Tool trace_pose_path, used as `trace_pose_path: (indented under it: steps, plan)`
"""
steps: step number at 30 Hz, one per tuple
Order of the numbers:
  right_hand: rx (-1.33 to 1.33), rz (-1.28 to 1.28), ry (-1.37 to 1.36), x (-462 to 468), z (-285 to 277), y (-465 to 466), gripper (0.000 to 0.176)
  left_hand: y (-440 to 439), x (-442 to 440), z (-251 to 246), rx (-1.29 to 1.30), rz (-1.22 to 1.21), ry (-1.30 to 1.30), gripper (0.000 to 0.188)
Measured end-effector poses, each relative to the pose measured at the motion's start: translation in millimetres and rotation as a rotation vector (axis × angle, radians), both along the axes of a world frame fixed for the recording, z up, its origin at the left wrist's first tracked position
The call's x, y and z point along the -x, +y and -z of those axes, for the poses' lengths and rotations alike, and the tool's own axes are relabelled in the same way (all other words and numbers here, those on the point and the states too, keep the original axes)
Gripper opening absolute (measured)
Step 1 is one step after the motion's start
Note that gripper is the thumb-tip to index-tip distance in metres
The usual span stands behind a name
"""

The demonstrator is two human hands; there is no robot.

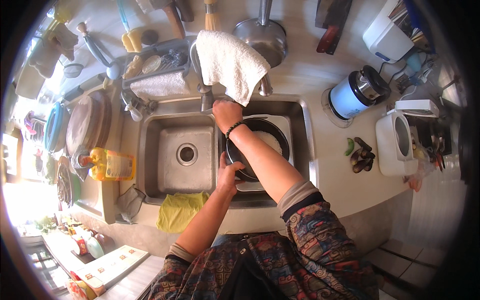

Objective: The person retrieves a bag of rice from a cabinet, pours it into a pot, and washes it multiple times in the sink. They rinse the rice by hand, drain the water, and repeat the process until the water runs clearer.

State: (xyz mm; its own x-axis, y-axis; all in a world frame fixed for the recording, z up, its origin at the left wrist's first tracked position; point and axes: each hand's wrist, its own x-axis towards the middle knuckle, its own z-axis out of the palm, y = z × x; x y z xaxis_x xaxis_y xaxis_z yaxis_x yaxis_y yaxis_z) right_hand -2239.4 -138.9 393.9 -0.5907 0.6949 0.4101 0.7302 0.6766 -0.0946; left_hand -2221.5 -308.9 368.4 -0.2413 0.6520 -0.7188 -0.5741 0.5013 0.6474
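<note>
My left hand (227, 176) grips the near-left rim of a dark round pot (287, 144), thumb over the edge. White grains that look like rice (269, 139) lie inside it, partly hidden by my right forearm. The pot is in the right basin, above a white tray or board (283, 122). My right hand (228, 114), with a beaded bracelet on the wrist, is closed at the lever (206, 109) of the faucet (205, 92). A white towel (230, 63) drapes over the faucet's spout (265, 87).
Left basin (187, 131) has a drain. A yellow-green cloth (182, 212) hangs over the front edge. Left stands a yellow soap bottle (112, 164). Eggplants (362, 157), a green pepper (349, 146) and a blue-lit appliance (348, 95) are right. A steel pan (262, 41) hangs behind.
</note>
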Motion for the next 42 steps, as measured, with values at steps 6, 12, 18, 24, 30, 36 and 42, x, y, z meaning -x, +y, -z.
trace_pose_path:
  steps: [6,12,18,24,30,36,42]
  plan:
    - [0.028,-0.016,0.042,0.4,0.3,-4.7,0.009,7.3,1.2,3.1,-0.046,0.003,0.003,0.069]
    - [0.069,-0.008,0.027,2.3,0.9,-4.7,0.008,12.6,1.7,3.8,-0.014,-0.023,-0.053,0.097]
    - [0.026,-0.018,0.038,2.4,3.5,-4.2,0.010,13.4,1.7,3.1,-0.006,-0.069,-0.027,0.101]
    - [0.038,-0.019,0.041,2.9,4.3,-5.2,0.010,14.2,5.7,6.3,0.012,-0.063,-0.024,0.103]
    - [0.056,-0.012,0.041,2.2,1.5,-6.9,0.010,14.8,4.3,9.8,-0.004,-0.083,0.054,0.073]
    - [0.086,-0.008,0.038,1.5,-0.6,-7.9,0.010,13.8,4.0,7.1,-0.002,-0.091,-0.016,0.103]
    - [0.081,0.004,0.039,2.6,2.0,-6.9,0.009,13.4,4.2,11.5,-0.004,-0.101,0.074,0.086]
